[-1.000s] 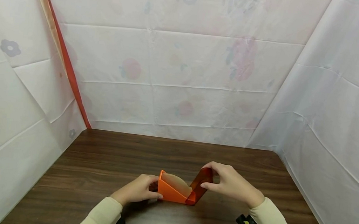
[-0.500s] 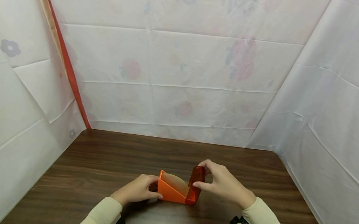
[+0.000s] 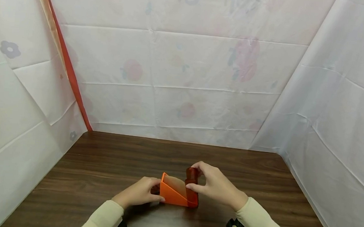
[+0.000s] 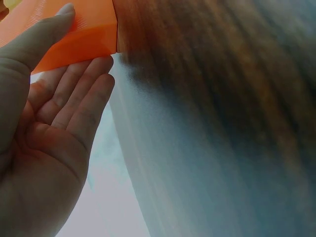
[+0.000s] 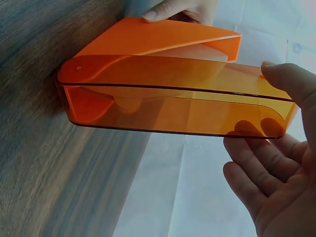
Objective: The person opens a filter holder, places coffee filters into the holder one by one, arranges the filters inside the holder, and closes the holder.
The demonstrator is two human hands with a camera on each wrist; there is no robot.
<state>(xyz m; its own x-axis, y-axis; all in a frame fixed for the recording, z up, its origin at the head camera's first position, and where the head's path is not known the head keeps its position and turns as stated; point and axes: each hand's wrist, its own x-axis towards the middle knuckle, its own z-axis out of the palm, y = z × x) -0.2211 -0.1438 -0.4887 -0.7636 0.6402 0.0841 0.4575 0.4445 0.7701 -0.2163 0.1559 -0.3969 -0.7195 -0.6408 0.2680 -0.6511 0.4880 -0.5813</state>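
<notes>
An orange box [image 3: 173, 195] with a hinged see-through amber lid [image 3: 191, 191] stands on the table near its front middle. My left hand [image 3: 142, 191] grips the box's left end, thumb on the near side and fingers across on the far side. Pinched at its free end between the thumb and fingers of my right hand [image 3: 219, 187], the lid stands raised, swung up at the box's low right end. A pale beige piece [image 3: 178, 183] with a curved top shows inside the box. In the right wrist view, the hinge pin [image 5: 78, 68] joins lid [image 5: 197, 74] and box.
The dark wood-grain table [image 3: 127, 155] runs back to a white printed sheet [image 3: 169, 105], with more sheets hanging at both sides. A red strip [image 3: 72, 76] comes down the left back corner. A black wrist device [image 3: 235, 226] sits under the right sleeve.
My right hand has moved left, swinging the lid from a rightward lean up to about vertical and toward the box. The left hand and the box have stayed in place.
</notes>
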